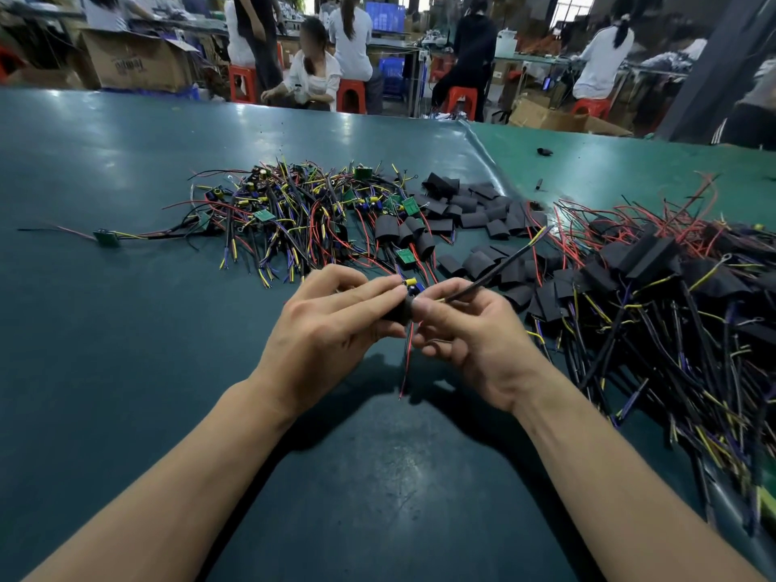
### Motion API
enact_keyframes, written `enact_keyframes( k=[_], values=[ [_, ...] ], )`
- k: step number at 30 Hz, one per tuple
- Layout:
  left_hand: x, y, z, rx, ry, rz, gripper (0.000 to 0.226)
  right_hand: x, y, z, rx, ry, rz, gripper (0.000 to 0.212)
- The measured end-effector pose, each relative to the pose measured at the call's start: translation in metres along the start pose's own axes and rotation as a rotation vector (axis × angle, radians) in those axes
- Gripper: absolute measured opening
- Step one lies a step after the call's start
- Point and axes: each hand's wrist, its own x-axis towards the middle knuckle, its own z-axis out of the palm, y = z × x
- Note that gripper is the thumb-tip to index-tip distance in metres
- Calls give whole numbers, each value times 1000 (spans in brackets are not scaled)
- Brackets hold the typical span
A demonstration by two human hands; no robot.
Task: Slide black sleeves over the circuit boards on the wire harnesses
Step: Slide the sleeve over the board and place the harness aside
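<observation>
Above the dark green surface [126,329], near its middle: left hand [323,329] with its grip clamped on a black sleeve [399,312], fingers curled over the top and thumb beneath. Right hand [470,329] just beside it, grip pinched on a black cable [499,266] that slants up and to the right to a yellow-tipped end. Between the two hands, a small board [413,287] with a yellow part and a blue part, at the mouth of the sleeve and only partly showing; cannot tell how far in. Hanging below the hands, a thin red wire [406,359], its end close to the surface. Farther back and left of centre, a loose heap of bare harnesses [302,212] with green boards and red, yellow, blue and black wires; one stray green board [107,237] well apart at the far left. Right of that heap, a scatter of empty sleeves [474,207], flat and short, some overlapping, reaching down toward the right hand. At the right edge, a big pile of sleeved harnesses [672,296], wires trailing toward the near edge. On a lighter green sheet [630,170] at the far right, one small black piece [544,152] lying alone. Beyond the surface, people seated on red stools [352,96] at other benches, and an open cardboard box [134,63] at the left.
</observation>
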Motion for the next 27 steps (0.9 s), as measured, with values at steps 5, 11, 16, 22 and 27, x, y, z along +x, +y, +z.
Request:
enact_keyframes(
  k=[5, 11, 16, 22, 27],
  values=[
    [1, 3, 1, -27, -8, 0, 23, 3, 7, 4, -17, -7, -4, 36],
    [0, 2, -2, 23, 24, -40, 25, 4, 8, 5, -81, 129, -120, 24],
    [-1, 0, -3, 34, 61, -105, 17, 12, -11, -17, 128, 580, -446, 7],
    [-1, 4, -1, 31, 92, -121, 13, 15, -21, -41, 419, 625, -360, 20],
    [-4, 2, 0, 78, 2, -202, 17, 19, -3, -30, 127, 555, -255, 17]
  ],
)
